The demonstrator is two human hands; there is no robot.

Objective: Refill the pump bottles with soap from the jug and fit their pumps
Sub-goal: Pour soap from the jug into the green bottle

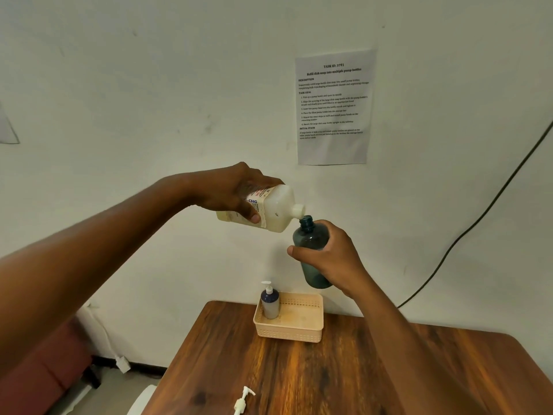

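1. Two hands work high above the brown wooden table (344, 369), mid-frame before the pale wall; the table's far edge meets the wall, with bare wood across the lower frame.
2. Beige perforated plastic basket (302, 324) at the table's far edge holds one upright dark-blue pump bottle with white pump (270, 302) in its left end.
3. Left hand (236, 190) grips the tilted white plastic soap jug (269, 209), its spout touching the mouth of the translucent teal open bottle (311, 250), grasped by the right hand (329, 259).
4. Loose white pump (244, 399) lies at the lower table edge.
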